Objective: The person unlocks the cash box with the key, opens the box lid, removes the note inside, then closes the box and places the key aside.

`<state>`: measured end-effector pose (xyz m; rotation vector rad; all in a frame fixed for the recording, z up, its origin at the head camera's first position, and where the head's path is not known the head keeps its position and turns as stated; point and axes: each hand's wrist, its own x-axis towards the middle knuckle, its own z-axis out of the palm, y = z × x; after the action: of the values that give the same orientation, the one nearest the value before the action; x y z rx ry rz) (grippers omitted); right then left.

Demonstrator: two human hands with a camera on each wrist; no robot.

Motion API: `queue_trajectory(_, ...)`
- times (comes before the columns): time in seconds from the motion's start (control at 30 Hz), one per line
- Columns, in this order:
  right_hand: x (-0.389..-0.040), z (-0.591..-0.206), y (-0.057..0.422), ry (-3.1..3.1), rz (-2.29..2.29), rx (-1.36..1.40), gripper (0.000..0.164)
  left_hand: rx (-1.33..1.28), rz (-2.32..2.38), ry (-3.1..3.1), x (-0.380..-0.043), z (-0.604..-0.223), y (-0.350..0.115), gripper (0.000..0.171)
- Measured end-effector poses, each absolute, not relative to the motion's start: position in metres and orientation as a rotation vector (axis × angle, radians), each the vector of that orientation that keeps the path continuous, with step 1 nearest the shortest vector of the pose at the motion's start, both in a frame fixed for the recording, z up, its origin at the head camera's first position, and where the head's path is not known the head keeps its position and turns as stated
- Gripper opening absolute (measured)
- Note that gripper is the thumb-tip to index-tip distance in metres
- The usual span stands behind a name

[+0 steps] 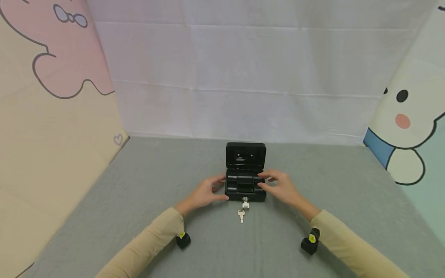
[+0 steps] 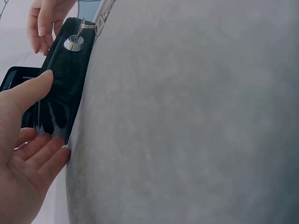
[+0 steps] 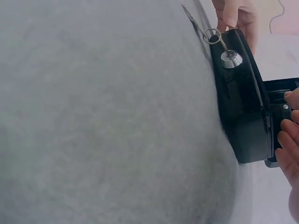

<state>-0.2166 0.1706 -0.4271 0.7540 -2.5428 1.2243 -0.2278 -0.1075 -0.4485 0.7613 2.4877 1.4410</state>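
Observation:
A small black cash box [image 1: 245, 197] stands on the grey cloth with its lid [image 1: 245, 155] raised. Inside sits a black compartment tray [image 1: 245, 180]. A silver lock [image 2: 74, 43] on the front face holds a key [image 1: 245, 205], and a second key [image 1: 241, 216] hangs from its ring [image 3: 212, 36]. My left hand [image 1: 206, 192] grips the box's left side, thumb at the front corner and fingers along the side wall. At the right rim, my right hand [image 1: 281, 188] has thumb and fingertips apart over the tray's right end.
Grey cloth [image 1: 146, 170] covers the table. A white sheet [image 1: 243, 77] hangs behind it, with printed panels [image 1: 69, 127] on either side. Black wrist cameras [image 1: 183, 241] hang below both sleeves.

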Motion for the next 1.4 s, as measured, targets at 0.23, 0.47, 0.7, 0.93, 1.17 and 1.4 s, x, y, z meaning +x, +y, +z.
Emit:
queue_trajectory(0.23,-0.219,-0.429,0.166,-2.602,1.065,0.826,0.023,0.779,1.440,2.499,-0.227,-0.449,-0.108,0.066)
queue_trajectory(0.47,-0.225,-0.430,0.162,-2.602,0.934,0.879,0.019,0.784,1.432,2.503,-0.226,-0.449,-0.110,0.065)
queue_trajectory(0.7,-0.229,-0.429,0.160,-2.631,0.829,0.900,0.015,0.784,1.446,2.492,-0.228,-0.452,-0.109,0.064)
queue_trajectory(0.93,-0.232,-0.426,0.158,-2.658,0.757,0.920,0.009,0.765,1.456,2.482,-0.228,-0.451,-0.108,0.064)
queue_trajectory(1.17,-0.234,-0.424,0.157,-2.680,0.748,0.923,0.008,0.764,1.436,2.502,-0.227,-0.451,-0.108,0.064)
queue_trajectory(1.4,-0.234,-0.421,0.156,-2.694,0.757,0.946,0.008,0.774,1.456,2.491,-0.228,-0.452,-0.108,0.064)
